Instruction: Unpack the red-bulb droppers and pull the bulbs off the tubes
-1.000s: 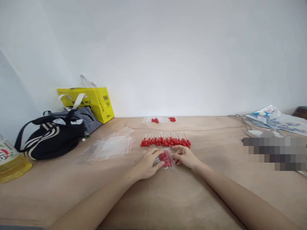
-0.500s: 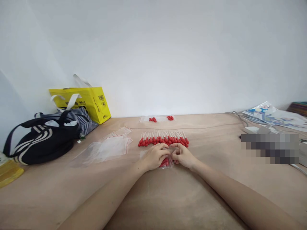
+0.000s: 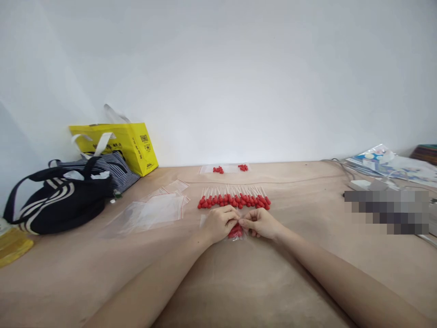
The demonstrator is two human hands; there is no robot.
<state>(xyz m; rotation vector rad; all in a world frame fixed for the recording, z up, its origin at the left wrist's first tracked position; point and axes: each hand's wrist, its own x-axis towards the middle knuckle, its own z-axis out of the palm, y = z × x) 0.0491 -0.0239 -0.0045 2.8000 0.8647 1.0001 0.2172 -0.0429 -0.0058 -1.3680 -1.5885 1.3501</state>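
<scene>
A small clear zip bag (image 3: 235, 232) filled with red-tipped sticks lies on the wooden table (image 3: 239, 282) in front of me. My left hand (image 3: 218, 223) and my right hand (image 3: 261, 223) meet over its top edge, fingers pinched together on the bag. Only the bag's red lower end shows between the hands. Just beyond my fingers, a row of several red-tipped sticks (image 3: 234, 198) lies side by side. Two more small bags with red pieces (image 3: 230, 169) rest near the wall.
A pile of empty clear zip bags (image 3: 153, 212) lies to the left. A black striped bag (image 3: 56, 200), a striped pouch and a yellow shopping bag (image 3: 119, 143) stand at the far left. Papers and cables (image 3: 385, 171) sit at the right.
Both hands have drawn together over the filled bag's top and now pinch it, covering most of it. The view has shifted slightly.
</scene>
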